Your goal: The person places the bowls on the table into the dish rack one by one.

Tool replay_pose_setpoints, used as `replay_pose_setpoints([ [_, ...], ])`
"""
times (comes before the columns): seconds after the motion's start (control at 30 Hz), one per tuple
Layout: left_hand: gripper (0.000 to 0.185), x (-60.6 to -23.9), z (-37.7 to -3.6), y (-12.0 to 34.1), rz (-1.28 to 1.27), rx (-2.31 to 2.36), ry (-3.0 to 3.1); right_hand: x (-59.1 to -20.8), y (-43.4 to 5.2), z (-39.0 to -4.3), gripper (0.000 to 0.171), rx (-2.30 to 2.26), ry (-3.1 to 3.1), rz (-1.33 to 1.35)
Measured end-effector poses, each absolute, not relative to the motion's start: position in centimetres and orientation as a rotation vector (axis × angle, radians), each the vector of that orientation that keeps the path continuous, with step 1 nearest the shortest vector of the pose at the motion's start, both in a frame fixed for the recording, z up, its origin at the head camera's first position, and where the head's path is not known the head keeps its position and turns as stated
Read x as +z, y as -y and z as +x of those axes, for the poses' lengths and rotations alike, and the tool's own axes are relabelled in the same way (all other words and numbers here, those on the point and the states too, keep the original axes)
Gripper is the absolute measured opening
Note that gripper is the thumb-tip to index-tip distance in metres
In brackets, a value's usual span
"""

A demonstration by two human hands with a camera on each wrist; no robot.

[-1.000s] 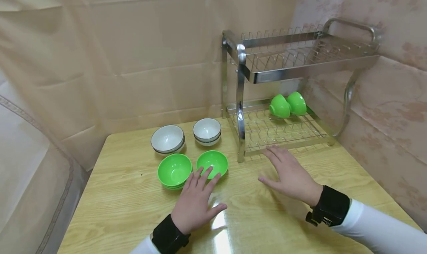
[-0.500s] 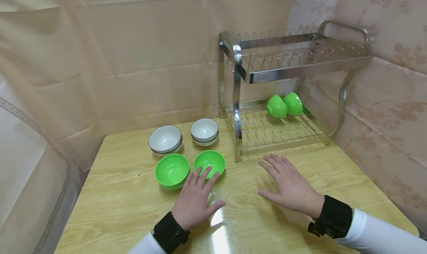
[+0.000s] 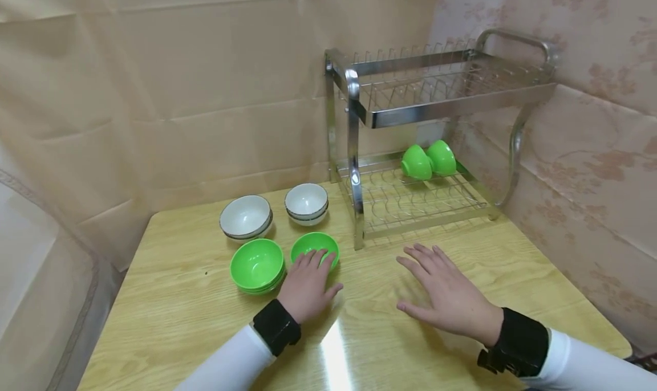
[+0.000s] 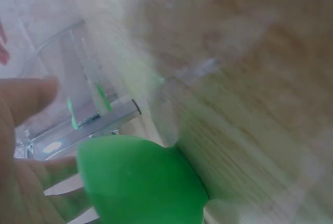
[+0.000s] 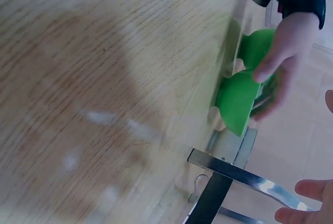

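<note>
My left hand lies at the near rim of a single green bowl on the wooden table. Its fingers curl over the rim into the bowl and the thumb sits outside. The right wrist view shows this grip on the green bowl by the left hand. In the left wrist view the bowl sits right by the palm. My right hand hovers flat over the table with fingers spread, holding nothing, in front of the steel dish rack.
A stack of green bowls stands left of the held one. Two stacks of white bowls stand behind. Two green bowls lie upside down on the rack's lower tier. Curtained walls close the back and right.
My left hand has slid forward and its fingers have curled over the green bowl's rim. My right hand has drawn back slightly from the rack. The camera has shifted right.
</note>
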State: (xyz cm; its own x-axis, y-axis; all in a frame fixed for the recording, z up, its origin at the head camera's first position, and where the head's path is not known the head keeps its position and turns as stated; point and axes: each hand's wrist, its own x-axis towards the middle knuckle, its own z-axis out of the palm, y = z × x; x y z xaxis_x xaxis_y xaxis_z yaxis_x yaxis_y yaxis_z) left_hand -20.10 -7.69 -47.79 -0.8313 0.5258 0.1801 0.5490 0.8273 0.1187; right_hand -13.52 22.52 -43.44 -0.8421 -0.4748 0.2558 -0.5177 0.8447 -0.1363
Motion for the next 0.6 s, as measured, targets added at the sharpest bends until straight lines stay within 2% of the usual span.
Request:
replay_pose_setpoints([
  [0.13, 0.060, -48.01, -20.83, 7.04, -0.840, -0.195, 2.932, -43.46, -22.98, -13.29, 0.081, 0.289, 2.798, 0.759],
  [0.4, 0.029, -48.17, -21.21, 7.01, -0.863, -0.140, 2.890, -43.54, -23.36, -13.17, 0.081, 0.283, 2.799, 0.751],
  [0.6, 0.023, -48.36, -21.28, 6.94, -0.871, -0.163, 2.880, -43.70, -23.61, -13.05, 0.081, 0.288, 2.797, 0.746],
])
